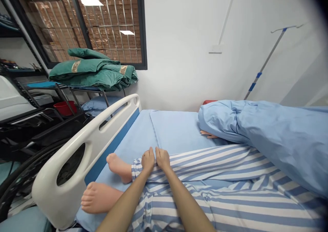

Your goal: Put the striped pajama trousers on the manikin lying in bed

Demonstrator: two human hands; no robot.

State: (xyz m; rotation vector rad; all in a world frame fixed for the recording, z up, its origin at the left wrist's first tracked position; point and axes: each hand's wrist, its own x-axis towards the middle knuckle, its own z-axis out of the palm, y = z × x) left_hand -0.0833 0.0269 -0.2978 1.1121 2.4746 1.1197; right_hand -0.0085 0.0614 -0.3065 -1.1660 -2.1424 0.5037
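Observation:
What looks like a patient manikin lies on the bed, wearing blue-and-white striped trousers (230, 199). My left hand (148, 160) and my right hand (162, 158) rest side by side on its far lower leg (176, 170), above the ankle. Both are closed over the striped cloth, with the fingertips hidden on the far side of the leg. The far bare foot (119, 166) sticks out left of my hands. Nearer to me, the other bare foot (98, 197) lies beside my left forearm.
A white footboard (88, 136) edges the bed's left end. Blue bedding (258, 126) covers the manikin's upper part, and a hand (208, 134) shows beneath it. Green folded quilts (94, 70) lie under the window. A drip pole (265, 63) stands at the right; a wheelchair (38, 146) is at left.

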